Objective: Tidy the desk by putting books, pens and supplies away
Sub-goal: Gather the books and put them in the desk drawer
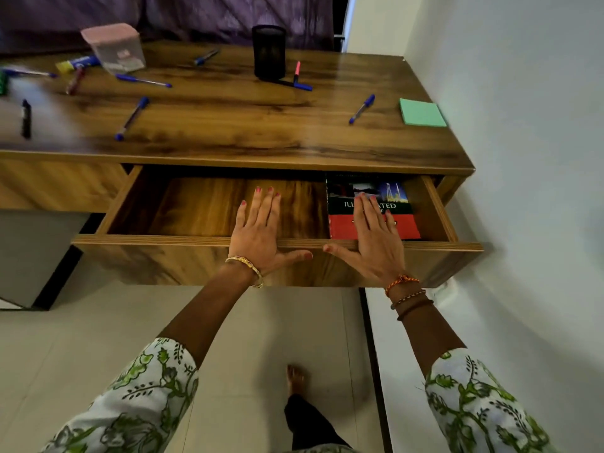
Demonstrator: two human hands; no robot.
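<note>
The desk drawer (183, 240) stands pulled out below the wooden desk top (228, 125). A red and green book (405, 223) lies flat in its right end. My left hand (261, 230) rests flat over the drawer's front edge, fingers straight above the bare drawer floor. My right hand (376, 237) lies flat too, fingers over the book's cover, thumb on the front edge. Several blue pens, such as one pen (132, 117) and another pen (362, 108), lie scattered on the desk. A green sticky-note pad (421, 113) sits at the right.
A black mesh pen holder (268, 52) stands at the back middle, a pink highlighter (296, 70) beside it. A pink-lidded clear box (114, 47) and a glue tube (78, 63) are back left. A white wall runs along the right. My foot (295, 377) is on the tiled floor.
</note>
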